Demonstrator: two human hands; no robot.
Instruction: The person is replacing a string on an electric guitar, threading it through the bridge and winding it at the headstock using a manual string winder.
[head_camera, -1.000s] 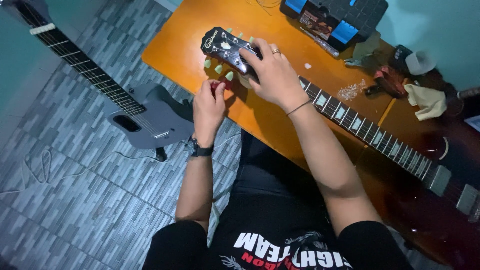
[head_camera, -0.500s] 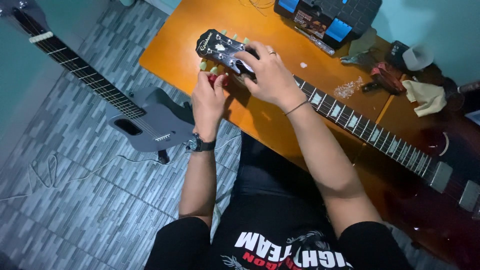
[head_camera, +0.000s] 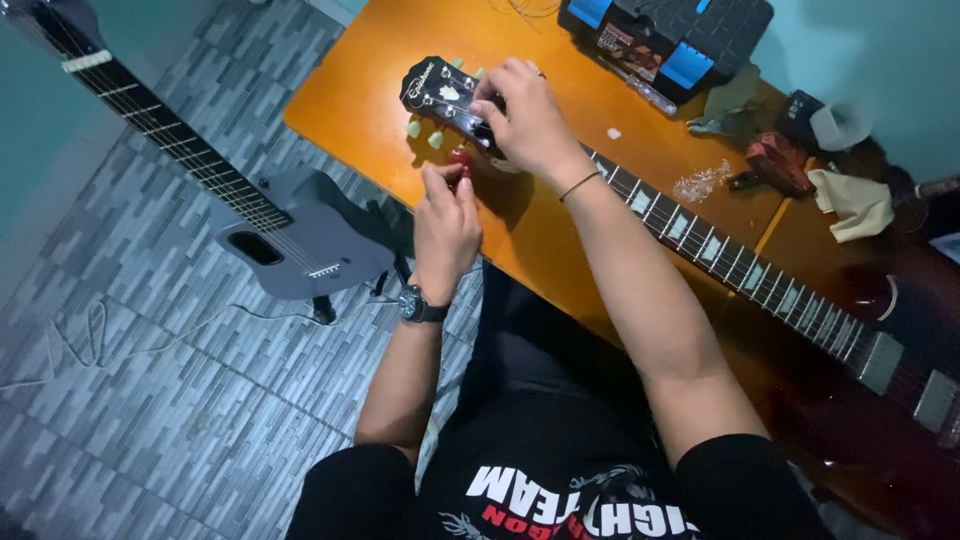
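Head view: guitar headstock (head_camera: 440, 92) lies on the orange tabletop (head_camera: 370, 90), right hand (head_camera: 525, 120) grip closed around its neck end. Left hand (head_camera: 445, 225) grip pinches a small red tool (head_camera: 459, 158) at the tuners. Grey guitar (head_camera: 300, 240) stands on the floor

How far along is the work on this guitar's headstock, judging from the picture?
Done: cannot tell if any strings are fitted. In hand: the right hand steadies the black headstock on the orange table, while the left hand holds a small red tool by the pale tuning pegs. Left: not visible from here.
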